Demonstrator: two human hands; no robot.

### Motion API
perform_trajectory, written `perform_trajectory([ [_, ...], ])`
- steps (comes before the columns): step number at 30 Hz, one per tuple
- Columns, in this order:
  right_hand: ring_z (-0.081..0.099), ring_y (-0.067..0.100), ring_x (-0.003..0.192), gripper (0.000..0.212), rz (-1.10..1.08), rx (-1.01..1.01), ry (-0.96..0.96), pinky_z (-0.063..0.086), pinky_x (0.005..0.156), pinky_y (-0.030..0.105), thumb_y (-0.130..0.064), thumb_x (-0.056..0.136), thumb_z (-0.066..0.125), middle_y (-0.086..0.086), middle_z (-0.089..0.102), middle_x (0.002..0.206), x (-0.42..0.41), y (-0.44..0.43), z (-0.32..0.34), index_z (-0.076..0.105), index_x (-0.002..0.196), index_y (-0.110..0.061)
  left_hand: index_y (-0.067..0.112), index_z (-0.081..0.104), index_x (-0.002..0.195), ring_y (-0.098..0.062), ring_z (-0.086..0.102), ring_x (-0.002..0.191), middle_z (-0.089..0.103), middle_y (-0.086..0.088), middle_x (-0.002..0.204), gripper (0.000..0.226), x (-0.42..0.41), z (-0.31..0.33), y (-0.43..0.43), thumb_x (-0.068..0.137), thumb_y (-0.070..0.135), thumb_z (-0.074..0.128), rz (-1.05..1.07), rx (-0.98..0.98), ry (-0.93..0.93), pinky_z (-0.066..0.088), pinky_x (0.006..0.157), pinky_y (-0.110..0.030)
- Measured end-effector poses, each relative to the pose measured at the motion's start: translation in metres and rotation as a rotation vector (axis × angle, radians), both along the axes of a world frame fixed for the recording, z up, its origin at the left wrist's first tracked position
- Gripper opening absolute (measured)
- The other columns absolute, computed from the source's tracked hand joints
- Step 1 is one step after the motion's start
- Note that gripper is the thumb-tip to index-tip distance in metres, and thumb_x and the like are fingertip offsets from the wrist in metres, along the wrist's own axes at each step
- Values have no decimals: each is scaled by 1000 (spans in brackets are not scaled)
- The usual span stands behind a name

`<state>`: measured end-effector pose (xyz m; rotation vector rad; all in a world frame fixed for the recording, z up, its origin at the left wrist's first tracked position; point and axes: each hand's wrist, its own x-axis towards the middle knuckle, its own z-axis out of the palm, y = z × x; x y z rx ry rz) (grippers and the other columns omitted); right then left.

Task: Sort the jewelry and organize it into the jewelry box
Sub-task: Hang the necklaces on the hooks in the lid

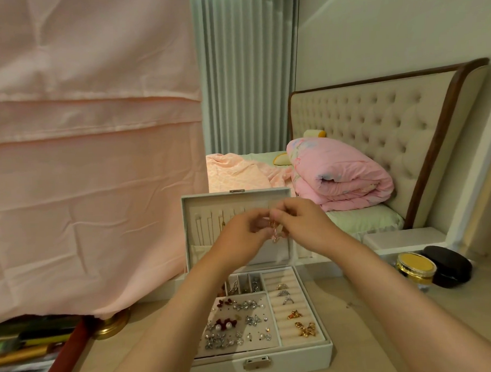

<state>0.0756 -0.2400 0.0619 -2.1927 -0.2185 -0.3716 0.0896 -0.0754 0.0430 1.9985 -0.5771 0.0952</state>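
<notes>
A white jewelry box (285,362) stands open on the wooden surface, its lid (189,216) upright at the back with thin necklaces (204,229) hanging inside. The tray holds several earrings (236,321) on the left and rings (284,293) plus a gold bow piece (305,329) in the rolls on the right. My left hand (241,236) and my right hand (299,225) meet in front of the lid, fingers pinched together on a small gold necklace (274,229) that dangles between them.
A pink cloth (91,164) hangs at the left over stacked items. A gold-lidded jar (415,268) and a black case (449,265) sit at the right. Behind are a bed with a pink folded quilt (339,173) and a tufted headboard.
</notes>
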Motion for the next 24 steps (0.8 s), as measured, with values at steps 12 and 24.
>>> perform_trajectory([
  [12, 35, 15, 46, 30, 250, 413, 353, 44, 55, 32, -29, 104, 51, -1, 37, 54, -96, -17, 11, 58, 81, -12, 6, 72, 91, -15, 61, 69, 66, -5, 71, 12, -78, 36, 23, 95, 14, 64, -118, -88, 222, 56, 84, -33],
  [24, 53, 17, 60, 30, 335, 302, 387, 49, 58, 33, -24, 103, 55, 8, 66, 82, -157, -12, -5, 69, 79, -10, 12, 57, 82, -21, 60, 62, 54, 4, 58, 28, -150, 39, 45, 101, 32, 56, -137, 192, 362, 49, 64, -28],
])
